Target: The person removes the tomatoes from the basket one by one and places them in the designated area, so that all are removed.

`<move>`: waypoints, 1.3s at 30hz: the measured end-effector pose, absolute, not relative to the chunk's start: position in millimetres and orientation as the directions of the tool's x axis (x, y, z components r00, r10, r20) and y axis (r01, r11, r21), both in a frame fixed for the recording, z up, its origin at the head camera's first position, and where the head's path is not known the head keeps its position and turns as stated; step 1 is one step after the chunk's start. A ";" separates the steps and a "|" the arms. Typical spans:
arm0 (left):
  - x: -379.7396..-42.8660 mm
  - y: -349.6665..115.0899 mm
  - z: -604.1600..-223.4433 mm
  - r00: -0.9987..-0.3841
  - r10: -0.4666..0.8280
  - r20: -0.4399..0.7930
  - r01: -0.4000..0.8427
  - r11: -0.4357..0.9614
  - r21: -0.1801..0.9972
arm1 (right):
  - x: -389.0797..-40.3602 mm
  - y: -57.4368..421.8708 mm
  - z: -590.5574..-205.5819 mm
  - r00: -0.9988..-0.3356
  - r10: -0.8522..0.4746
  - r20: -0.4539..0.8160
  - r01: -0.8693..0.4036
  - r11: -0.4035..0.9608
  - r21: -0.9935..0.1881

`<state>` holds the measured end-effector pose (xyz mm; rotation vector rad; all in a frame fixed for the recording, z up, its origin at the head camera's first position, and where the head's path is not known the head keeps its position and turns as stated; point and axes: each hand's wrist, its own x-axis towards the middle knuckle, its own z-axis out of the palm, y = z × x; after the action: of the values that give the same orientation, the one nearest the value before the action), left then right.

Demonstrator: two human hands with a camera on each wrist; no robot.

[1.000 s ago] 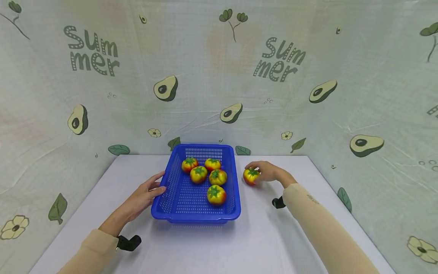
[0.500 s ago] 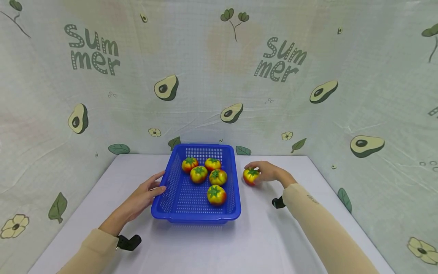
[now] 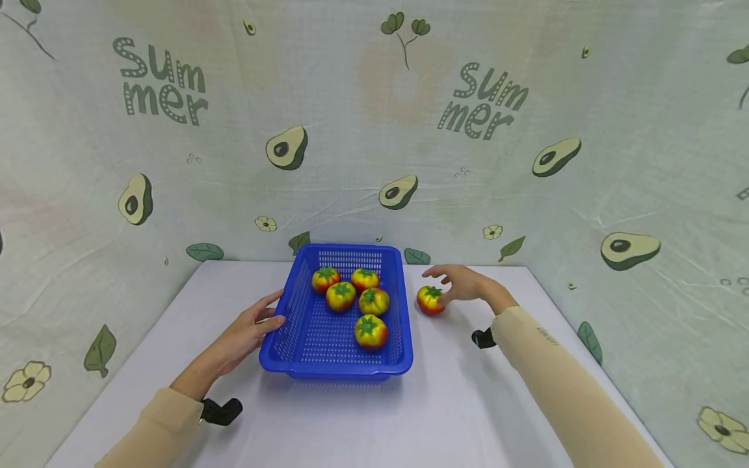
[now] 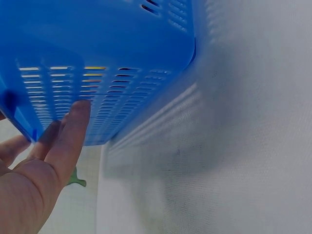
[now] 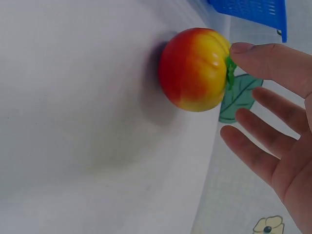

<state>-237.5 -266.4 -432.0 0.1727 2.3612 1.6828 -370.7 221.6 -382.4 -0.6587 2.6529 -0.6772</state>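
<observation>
A blue plastic basket (image 3: 310, 338) with slotted walls stands in the middle of the white table in the head view. Inside it lie several red-and-yellow tomatoes, among them a front tomato (image 3: 371, 332), each with a green leafy top. My left hand (image 3: 242, 335) holds the basket's left rim, thumb over the edge; in the left wrist view its fingers (image 4: 73, 134) lie along the outer wall. One more tomato (image 5: 192, 70) sits on the table right of the basket. Over it hovers my right hand (image 3: 465, 284), fingers spread and relaxed, gripping nothing; its thumb is close to the green top.
The white table (image 3: 445, 403) reaches back to a pale cloth (image 3: 328, 84) printed with avocados, leaves and lettering, which also hangs along both sides. A black wrist camera (image 3: 221, 412) sits at the left wrist, another wrist camera (image 3: 484, 338) at the right.
My right hand has let go of the tomato on the table and lifted slightly up and to the right. That tomato stays in place. The left hand and basket hold still.
</observation>
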 end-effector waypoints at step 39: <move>-237.4 -265.4 -430.0 -0.964 0.229 -0.135 -0.048 0.349 0.936 | -370.9 95.6 -306.7 -0.728 -0.683 -0.057 -0.616 0.689 -0.381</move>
<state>-237.4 -265.4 -430.0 0.1628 2.3700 1.6570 -370.9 95.6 -306.7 -1.0524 2.7053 -0.5051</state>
